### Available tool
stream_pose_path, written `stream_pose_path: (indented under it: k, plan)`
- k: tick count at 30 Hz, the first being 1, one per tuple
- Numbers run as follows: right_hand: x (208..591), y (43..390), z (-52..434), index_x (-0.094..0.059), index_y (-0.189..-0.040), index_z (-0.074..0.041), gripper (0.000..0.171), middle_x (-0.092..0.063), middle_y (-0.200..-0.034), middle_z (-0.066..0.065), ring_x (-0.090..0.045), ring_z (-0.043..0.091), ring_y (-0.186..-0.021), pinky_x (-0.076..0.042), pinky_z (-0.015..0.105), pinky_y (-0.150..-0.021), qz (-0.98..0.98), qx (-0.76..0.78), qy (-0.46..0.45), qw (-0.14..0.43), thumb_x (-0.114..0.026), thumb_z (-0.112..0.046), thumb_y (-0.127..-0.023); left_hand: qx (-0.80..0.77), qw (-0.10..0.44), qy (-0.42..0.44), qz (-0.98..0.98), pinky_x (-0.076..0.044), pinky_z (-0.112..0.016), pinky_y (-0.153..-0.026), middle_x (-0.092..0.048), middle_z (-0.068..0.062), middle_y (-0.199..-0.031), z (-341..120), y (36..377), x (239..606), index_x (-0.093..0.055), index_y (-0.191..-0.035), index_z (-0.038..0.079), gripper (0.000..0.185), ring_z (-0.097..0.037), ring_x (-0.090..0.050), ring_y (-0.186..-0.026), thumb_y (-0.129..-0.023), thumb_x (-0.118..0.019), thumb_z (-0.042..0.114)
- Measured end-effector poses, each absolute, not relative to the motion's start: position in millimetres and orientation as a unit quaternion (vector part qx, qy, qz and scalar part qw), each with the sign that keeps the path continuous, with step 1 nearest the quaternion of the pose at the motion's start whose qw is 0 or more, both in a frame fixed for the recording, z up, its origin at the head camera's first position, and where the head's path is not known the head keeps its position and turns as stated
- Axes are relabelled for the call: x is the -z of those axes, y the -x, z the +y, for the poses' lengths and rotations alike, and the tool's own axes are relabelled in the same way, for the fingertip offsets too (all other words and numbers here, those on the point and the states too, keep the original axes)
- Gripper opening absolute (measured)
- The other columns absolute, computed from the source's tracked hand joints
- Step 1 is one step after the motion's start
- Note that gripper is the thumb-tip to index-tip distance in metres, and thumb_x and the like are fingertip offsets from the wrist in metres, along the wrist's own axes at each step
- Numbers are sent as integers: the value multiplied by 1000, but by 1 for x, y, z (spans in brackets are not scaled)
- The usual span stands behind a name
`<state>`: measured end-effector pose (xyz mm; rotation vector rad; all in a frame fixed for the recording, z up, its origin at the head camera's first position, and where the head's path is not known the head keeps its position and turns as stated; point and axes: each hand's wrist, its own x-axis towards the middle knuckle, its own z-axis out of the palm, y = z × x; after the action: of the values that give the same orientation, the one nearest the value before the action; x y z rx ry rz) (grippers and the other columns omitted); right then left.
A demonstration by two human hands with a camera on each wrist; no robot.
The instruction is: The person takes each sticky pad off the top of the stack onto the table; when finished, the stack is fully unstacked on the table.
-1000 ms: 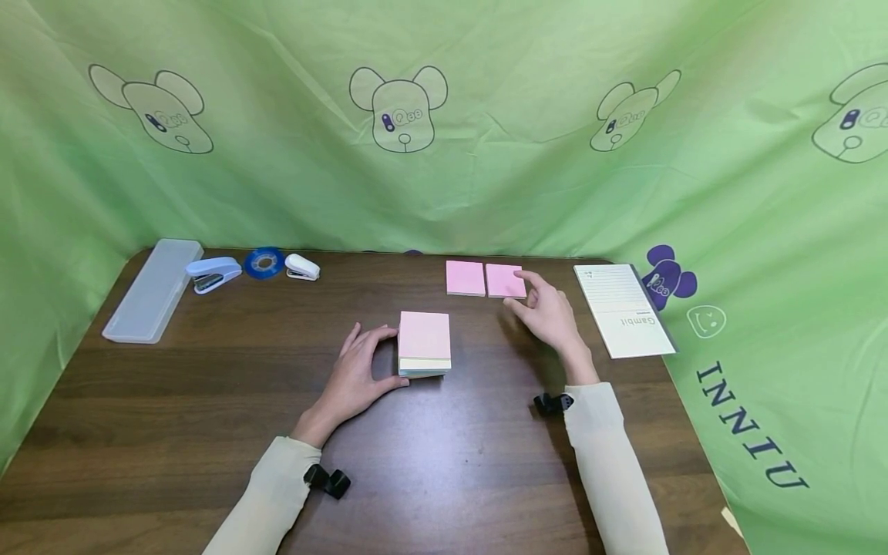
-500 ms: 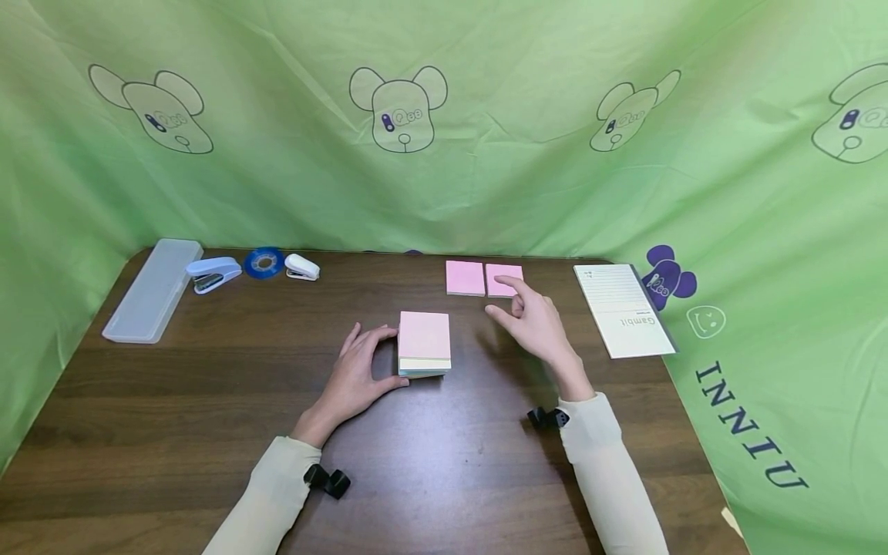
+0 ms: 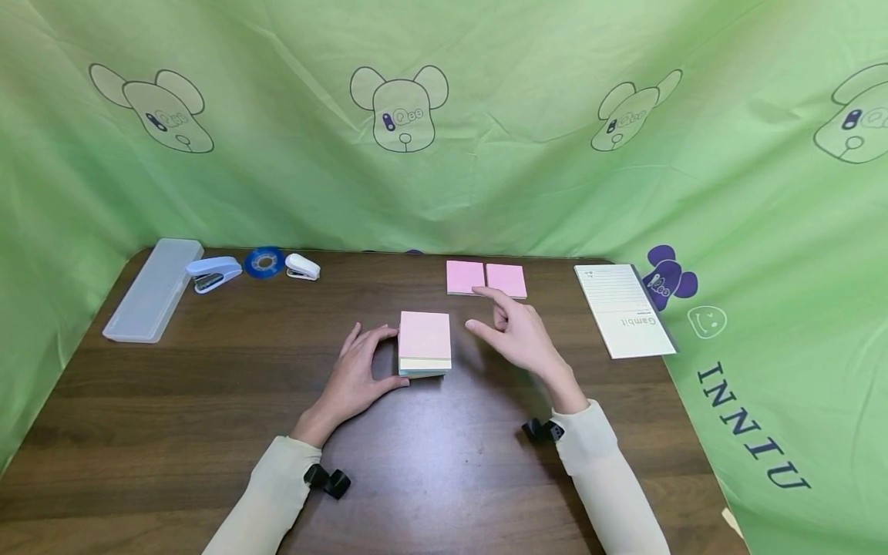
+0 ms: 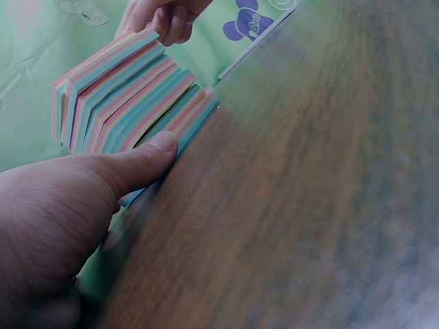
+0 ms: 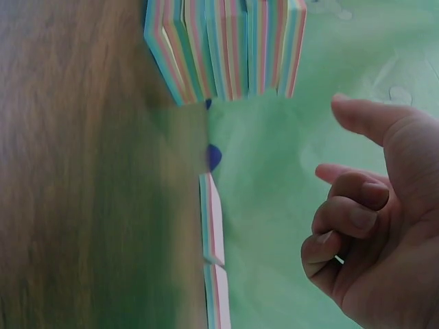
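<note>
A tall stack of sticky note pads stands in the middle of the table, pink on top. From the side, the left wrist view shows its many coloured layers. My left hand grips it at the left, thumb on the near side and fingers at the far left corner. To the right of the stack, my right hand hovers above the table, holding nothing. Its thumb and index finger are spread apart, and the other fingers are curled, as the right wrist view shows. Behind it lie two pink sticky note pads, side by side.
Along the back left are a translucent case, a blue stapler, a blue tape roll and a small white stapler. A notepad lies at the right edge. A green curtain hangs behind the table.
My right hand has moved left and nearer, away from the right pink pad and towards the tall stack. The left hand and the stack have stayed still.
</note>
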<state>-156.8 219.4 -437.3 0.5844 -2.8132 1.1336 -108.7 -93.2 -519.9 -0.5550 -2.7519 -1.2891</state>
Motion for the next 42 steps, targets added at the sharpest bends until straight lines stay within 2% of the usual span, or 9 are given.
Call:
stream_pose_path:
  k: [12,18,30,38,42]
  plan:
    - [438,145,203,-65,-153,-18,68,-35,-74,-11,-32,6,-68,-33,28,-68,-887,-390,-244,-39,-92,-31,-92,419,39,186,-888,-13,-60,-139,-67,-16,-151,-93,109,520,-59,-151,2,88,-38,-55,-150,-78,-104,21]
    - [443,145,197,-63,-155,-13,75,-35,-74,-12,-32,6,-68,-31,28,-68,-883,-386,-261,-58,-94,-31,-89,417,40,188,-888,-14,-61,-139,-67,-16,-151,-93,109,521,-58,-151,2,87,-39,-55,-150,-79,-103,22]
    - [450,145,192,-63,-155,-12,79,-33,-74,-12,-30,4,-68,-29,26,-66,-883,-383,-262,-60,-97,-29,-86,420,48,189,-886,-14,-62,-139,-67,-17,-150,-93,109,522,-58,-150,1,89,-39,-55,-150,-76,-105,20]
    - [452,144,192,-67,-145,-15,71,-30,-74,-13,-28,4,-68,-29,26,-67,-877,-399,-262,-49,-99,-26,-83,420,44,190,-886,-13,-61,-139,-67,-17,-151,-92,109,521,-58,-151,2,89,-39,-55,-151,-77,-105,20]
    - [452,144,194,-67,-145,-15,71,-30,-74,-14,-28,3,-68,-29,25,-67,-875,-401,-265,-48,-99,-26,-83,420,42,189,-887,-13,-59,-140,-67,-16,-151,-92,109,521,-58,-150,2,89,-38,-54,-151,-77,-105,21]
